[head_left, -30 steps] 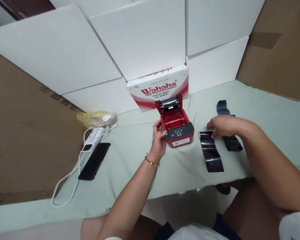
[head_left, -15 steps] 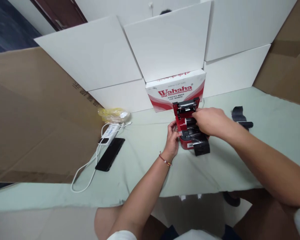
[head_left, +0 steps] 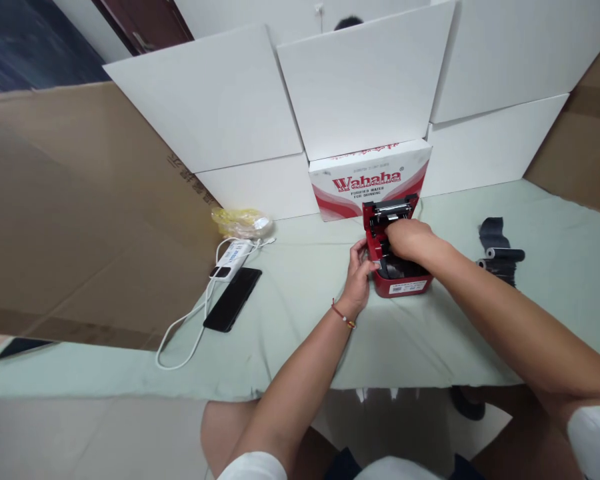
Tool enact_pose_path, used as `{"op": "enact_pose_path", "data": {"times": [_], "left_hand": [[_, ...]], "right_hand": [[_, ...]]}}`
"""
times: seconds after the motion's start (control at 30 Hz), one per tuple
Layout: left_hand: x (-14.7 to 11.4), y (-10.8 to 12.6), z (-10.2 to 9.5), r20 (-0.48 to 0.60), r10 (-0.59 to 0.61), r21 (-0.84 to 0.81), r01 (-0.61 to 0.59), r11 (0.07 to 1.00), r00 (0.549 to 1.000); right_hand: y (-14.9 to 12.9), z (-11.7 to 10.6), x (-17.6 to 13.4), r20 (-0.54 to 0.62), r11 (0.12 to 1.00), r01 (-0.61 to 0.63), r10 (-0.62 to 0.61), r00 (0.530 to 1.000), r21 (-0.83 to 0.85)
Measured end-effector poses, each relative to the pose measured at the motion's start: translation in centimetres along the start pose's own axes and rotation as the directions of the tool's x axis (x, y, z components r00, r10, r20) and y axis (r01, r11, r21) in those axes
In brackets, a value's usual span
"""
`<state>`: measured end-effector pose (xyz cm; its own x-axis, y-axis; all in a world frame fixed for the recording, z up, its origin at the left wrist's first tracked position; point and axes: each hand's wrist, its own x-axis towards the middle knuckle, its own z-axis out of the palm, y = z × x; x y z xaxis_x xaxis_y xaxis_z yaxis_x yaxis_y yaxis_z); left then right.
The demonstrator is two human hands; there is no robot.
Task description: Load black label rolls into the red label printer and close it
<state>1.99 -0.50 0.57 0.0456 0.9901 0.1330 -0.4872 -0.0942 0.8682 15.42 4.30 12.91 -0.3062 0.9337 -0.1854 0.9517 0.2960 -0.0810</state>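
Observation:
A red label printer (head_left: pixel 414 285) stands on the cloth with its lid (head_left: pixel 391 208) tipped up and back. My left hand (head_left: pixel 359 277) grips the printer's left side, the thumb on its rim and the fingers around the outside. Inside the opened body is my right hand (head_left: pixel 410 239), its fingers curled and pointing down; whatever they hold is hidden by the hand. Black ribbon film (head_left: pixel 403 267) lies in the base just below the right hand. To the right, loose black ribbon with a dark roll (head_left: pixel 507 255) rests on the cloth.
A Wahaha carton (head_left: pixel 370 180) stands right behind the printer, before white panels (head_left: pixel 355 93). On the left are a phone (head_left: pixel 233 300), a power strip (head_left: pixel 237 260) with its white cable, and a yellowish plastic bag (head_left: pixel 243 223). A cardboard wall (head_left: pixel 80 220) borders that side.
The black film that hung over the printer's front edge now lies within the base, uncovering the front label. My right hand has gone deeper inside. My left hand keeps its hold.

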Motion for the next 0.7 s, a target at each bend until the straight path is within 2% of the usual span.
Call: {"op": "enact_pose_path", "data": {"times": [0.07,0.13,0.17,0.2,0.27,0.3,0.37,0.47,0.6,0.7], "left_hand": [[0.0,0.0,0.0,-0.005,-0.005,-0.005,0.005,1.000,1.000],[-0.1,-0.1,0.0,-0.010,-0.009,-0.011,0.009,1.000,1.000],[-0.1,-0.1,-0.1,-0.009,-0.008,-0.014,0.008,1.000,1.000],[-0.1,-0.2,-0.1,-0.008,-0.005,-0.017,0.005,1.000,1.000],[0.0,-0.2,-0.1,-0.006,0.003,-0.022,-0.003,1.000,1.000],[0.0,-0.2,0.0,-0.006,0.004,-0.022,-0.004,1.000,1.000],[0.1,-0.1,0.0,-0.006,0.006,-0.016,-0.006,1.000,1.000],[0.0,0.0,0.1,-0.001,0.012,-0.006,-0.012,1.000,1.000],[-0.6,0.0,0.0,-0.007,0.006,0.014,-0.006,1.000,1.000],[-0.1,1.2,0.0,-0.086,0.118,0.135,-0.106,0.985,0.989]], "right_hand": [[0.5,-0.2,-1.8,-0.044,0.999,0.037,-0.036,0.998,0.018],[1.0,0.1,-4.6,-0.173,0.982,0.165,-0.147,0.974,0.096],[1.2,0.6,-6.2,-0.278,0.956,0.256,-0.209,0.937,0.142],[1.3,1.3,-7.9,-0.401,0.918,0.354,-0.261,0.878,0.178],[1.5,3.2,-10.7,-0.610,0.865,0.478,-0.299,0.734,0.152],[1.5,4.3,-11.8,-0.669,0.861,0.498,-0.309,0.676,0.106],[1.6,6.4,-13.0,-0.720,0.875,0.483,-0.338,0.606,-0.004],[1.8,8.6,-13.0,-0.726,0.892,0.434,-0.383,0.572,-0.128],[1.7,9.9,-12.5,-0.756,0.914,0.374,-0.355,0.550,-0.157],[1.5,10.5,-12.7,-0.782,0.927,0.346,-0.322,0.533,-0.145]]}}
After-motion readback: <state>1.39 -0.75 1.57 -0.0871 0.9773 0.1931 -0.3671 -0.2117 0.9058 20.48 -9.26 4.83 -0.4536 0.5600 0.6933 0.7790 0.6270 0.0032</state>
